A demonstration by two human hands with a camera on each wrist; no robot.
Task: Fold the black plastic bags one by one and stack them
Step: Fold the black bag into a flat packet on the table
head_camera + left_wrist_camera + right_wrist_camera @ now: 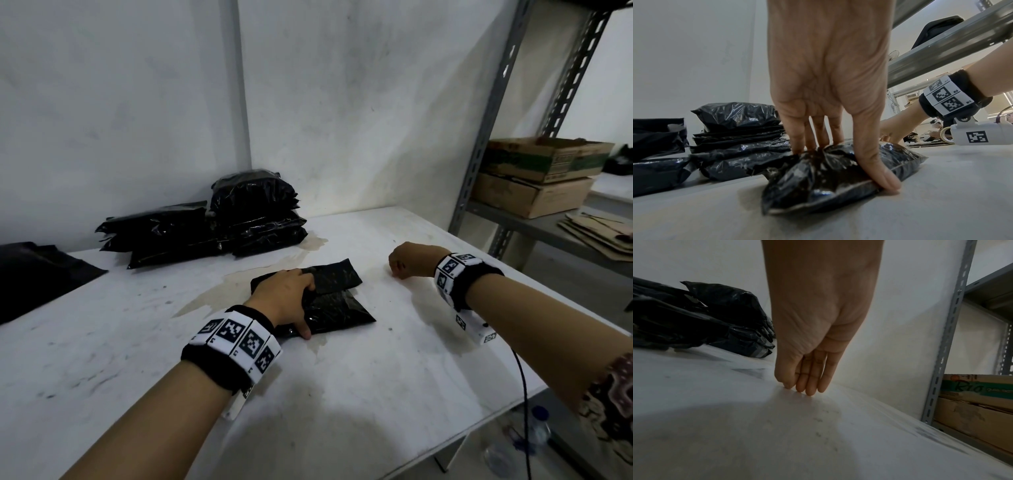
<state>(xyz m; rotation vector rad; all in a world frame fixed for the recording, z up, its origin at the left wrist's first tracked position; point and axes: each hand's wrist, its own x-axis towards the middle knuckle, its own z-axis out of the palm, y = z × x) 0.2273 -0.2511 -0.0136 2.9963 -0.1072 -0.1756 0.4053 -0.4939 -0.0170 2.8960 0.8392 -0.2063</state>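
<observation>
In the middle of the white table [342,394], a folded black bag [329,298] lies flat under the left hand [287,298]. The fingers [813,134] dig into the top of the bag and the thumb [875,162] clamps the near edge, so the hand grips the packet, probably to stop the slippery plastic from springing open again. In the left wrist view the bag looks puffy, with air inside, which explains why it needs this pressure. The right hand [406,260] rests apart from the bag, to its right, with only the fingertips [809,389] touching the table; its fingers are loosely together and hold nothing. I think it waits there so that it can help with the next fold or with the lifting. At the back, against the wall [137,102], stands the stack of folded bags [253,212], and a second, lower pile [161,236] lies just beside it on the left, so the finished bags are collected away from the working area. At the far left edge a flat black bag [37,274] lies unfolded, perhaps the next one. The bag in hand seems nearly ready, and the next move is likely to carry it to the stack. A metal shelf [486,137] with cardboard boxes [541,178] stands at the right side.
</observation>
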